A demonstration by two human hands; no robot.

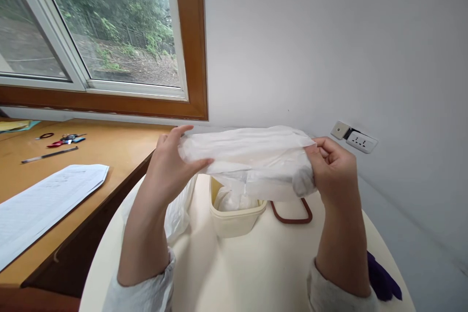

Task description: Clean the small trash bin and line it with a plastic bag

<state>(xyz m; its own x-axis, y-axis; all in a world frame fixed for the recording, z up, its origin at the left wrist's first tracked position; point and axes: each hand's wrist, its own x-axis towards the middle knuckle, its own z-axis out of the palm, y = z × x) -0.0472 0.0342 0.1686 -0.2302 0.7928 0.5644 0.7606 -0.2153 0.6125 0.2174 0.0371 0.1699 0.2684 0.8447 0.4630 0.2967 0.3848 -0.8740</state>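
A white, translucent plastic bag (248, 153) is stretched sideways in the air between my hands. My left hand (164, 165) grips its left end, thumb in front and fingers behind. At the opposite end, my right hand (334, 168) pinches the edge between thumb and curled fingers. Below the bag stands a cream-coloured bin (236, 224), with crumpled white plastic (234, 200) inside. The raised bag hides part of the bin's rim. A brown-red rounded frame (292, 220) lies on the table to the right of the bin, partly covered from view.
More white plastic (179, 217) lies on the round cream table (252, 273), behind my left forearm. A purple item (383, 278) rests by my right forearm. On the wooden desk (120, 141) are papers (54, 200), a pen (49, 155) and keys (68, 140). A wall socket (361, 142) is at right.
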